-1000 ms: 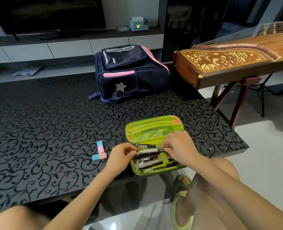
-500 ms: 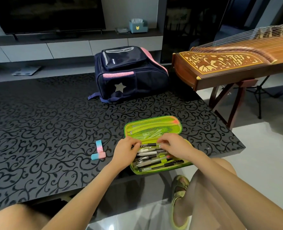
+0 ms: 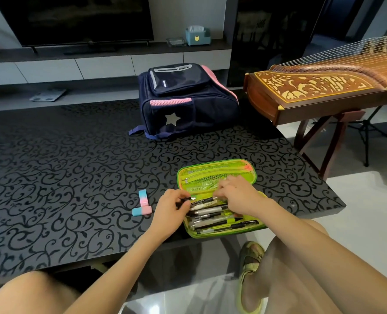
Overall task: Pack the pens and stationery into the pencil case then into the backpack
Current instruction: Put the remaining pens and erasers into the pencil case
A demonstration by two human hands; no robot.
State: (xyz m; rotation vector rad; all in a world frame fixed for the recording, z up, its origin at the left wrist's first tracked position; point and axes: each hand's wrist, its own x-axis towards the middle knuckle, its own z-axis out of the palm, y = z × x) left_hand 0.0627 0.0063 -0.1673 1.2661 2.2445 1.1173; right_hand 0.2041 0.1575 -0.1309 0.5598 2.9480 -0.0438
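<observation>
Both hands worked in the open case (image 3: 215,177).
We saw left grip (image 3: 169,208) pinching a pen (image 3: 202,199); right grip (image 3: 237,193) unclear; erasers (image 3: 142,203) on bench (image 3: 63,177).

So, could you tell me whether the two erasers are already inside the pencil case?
No, both pink-and-blue erasers lie on the black table, to the left of the open green pencil case.
</observation>
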